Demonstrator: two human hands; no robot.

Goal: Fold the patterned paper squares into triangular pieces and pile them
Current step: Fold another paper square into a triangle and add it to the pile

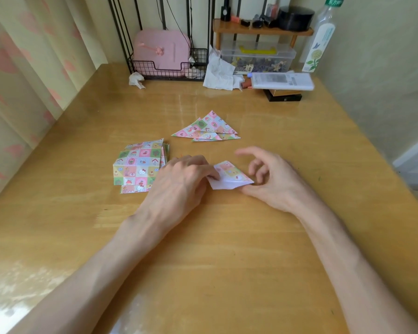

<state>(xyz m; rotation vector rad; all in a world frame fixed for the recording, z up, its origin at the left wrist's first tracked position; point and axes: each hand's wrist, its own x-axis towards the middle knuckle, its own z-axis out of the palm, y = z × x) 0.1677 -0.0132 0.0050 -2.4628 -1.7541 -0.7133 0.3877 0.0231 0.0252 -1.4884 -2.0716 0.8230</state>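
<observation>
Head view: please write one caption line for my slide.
Both hands, left hand and right hand, fold one patterned sheet between unfolded squares and finished triangles.

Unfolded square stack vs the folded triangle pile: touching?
Apart. In the head view, bare table shows between the unfolded square stack and the folded triangle pile; no edges meet.
</observation>
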